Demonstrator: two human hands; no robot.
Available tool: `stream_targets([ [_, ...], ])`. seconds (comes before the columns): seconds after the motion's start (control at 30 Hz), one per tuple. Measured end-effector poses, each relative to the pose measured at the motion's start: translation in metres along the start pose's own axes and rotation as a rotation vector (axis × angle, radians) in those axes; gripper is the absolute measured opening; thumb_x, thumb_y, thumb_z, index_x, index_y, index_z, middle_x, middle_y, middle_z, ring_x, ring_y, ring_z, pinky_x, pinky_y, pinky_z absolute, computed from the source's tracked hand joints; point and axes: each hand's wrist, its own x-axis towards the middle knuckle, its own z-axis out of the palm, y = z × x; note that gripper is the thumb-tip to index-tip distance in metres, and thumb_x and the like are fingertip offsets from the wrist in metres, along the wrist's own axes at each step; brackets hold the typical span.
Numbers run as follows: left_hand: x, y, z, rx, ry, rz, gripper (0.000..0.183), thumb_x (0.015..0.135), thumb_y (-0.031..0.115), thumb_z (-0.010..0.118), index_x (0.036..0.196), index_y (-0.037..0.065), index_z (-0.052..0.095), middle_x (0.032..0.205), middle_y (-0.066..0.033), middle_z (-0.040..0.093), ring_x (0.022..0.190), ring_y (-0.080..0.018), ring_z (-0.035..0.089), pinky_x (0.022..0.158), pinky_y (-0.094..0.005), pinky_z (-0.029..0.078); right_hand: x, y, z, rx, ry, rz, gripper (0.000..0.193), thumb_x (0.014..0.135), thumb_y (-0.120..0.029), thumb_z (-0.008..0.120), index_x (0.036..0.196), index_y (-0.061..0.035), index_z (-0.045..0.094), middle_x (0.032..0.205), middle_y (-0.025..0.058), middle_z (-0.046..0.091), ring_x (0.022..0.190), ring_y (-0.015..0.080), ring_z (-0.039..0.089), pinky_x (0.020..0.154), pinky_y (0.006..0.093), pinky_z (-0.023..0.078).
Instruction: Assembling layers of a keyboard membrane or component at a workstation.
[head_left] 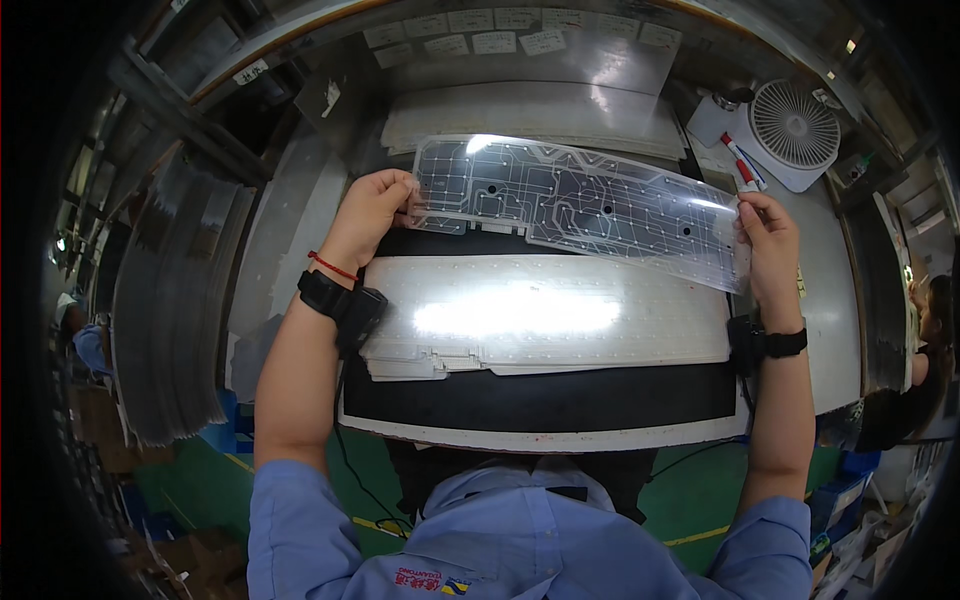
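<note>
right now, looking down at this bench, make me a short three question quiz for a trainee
1. Which wrist carries the red cord bracelet?
2. True or false: the left hand and right hand hold the transparent circuit film at opposite ends.
3. Where in the picture is the round white fan: A, upper left; B, upper right; C, lower left?

Key: 1. The left; 2. True; 3. B.

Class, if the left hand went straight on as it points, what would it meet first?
The left hand likely meets the clear, oblong plastic circuit sheet, whose left end it pinches; depth beyond is unclear.
</note>
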Motion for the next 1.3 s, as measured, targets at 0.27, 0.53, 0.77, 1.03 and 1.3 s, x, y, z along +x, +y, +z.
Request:
stream_targets([
  [0.27,0.000,-0.001,-0.002,0.028,-0.027,0.040,0.014,0.095,0.016,0.054,0.087,0.007,0.061,0.074,0.0028,0.058,0.064,-0.0059,0.052,0.060,-0.0202,0.043,-0.001,-0.003,0.003,-0.015,0.004,0.002,0.016,0.092,-0.010,0.060,0.106,-0.0022,0.064,0.083,0.0004,0.060,0.073,0.0072,0.053,0.064,0.0202,0.041],
  [0.53,0.000,-0.001,-0.001,0.017,0.001,-0.001,0.016,0.095,0.016,0.051,0.090,0.006,0.062,0.076,0.0020,0.060,0.067,-0.0067,0.056,0.062,-0.0208,0.045,-0.001,-0.002,0.001,0.001,0.005,-0.001,0.016,0.091,-0.008,0.061,0.106,-0.0017,0.065,0.086,0.0003,0.061,0.074,0.0078,0.055,0.062,0.0203,0.042],
  [0.77,0.001,-0.003,-0.006,-0.085,0.011,-0.014,0.024,0.097,0.022,0.045,0.095,0.005,0.062,0.082,-0.0011,0.064,0.071,-0.0102,0.060,0.067,-0.0226,0.049,0.000,-0.002,0.002,-0.004,0.006,0.006,0.016,0.091,-0.008,0.061,0.105,-0.0016,0.065,0.087,0.0005,0.061,0.074,0.0078,0.055,0.062,0.0204,0.042],
  [1.03,0.000,0.002,0.002,0.038,-0.004,-0.005,0.023,0.098,0.026,0.050,0.099,0.006,0.062,0.080,0.0009,0.062,0.066,-0.0054,0.055,0.058,-0.0193,0.045,0.000,-0.002,-0.001,-0.028,0.009,0.015,0.018,0.090,-0.010,0.062,0.106,-0.0015,0.065,0.087,0.0009,0.062,0.074,0.0078,0.055,0.062,0.0205,0.043],
  [1.3,0.003,-0.003,-0.004,-0.022,0.069,0.040,0.023,0.100,0.027,0.048,0.105,0.006,0.056,0.082,0.0007,0.061,0.057,-0.0040,0.049,0.050,-0.0164,0.040,-0.002,-0.011,0.008,0.014,0.014,0.124,0.026,0.095,-0.015,0.057,0.117,-0.0026,0.060,0.089,-0.0006,0.062,0.075,0.0060,0.056,0.064,0.0198,0.044],
])
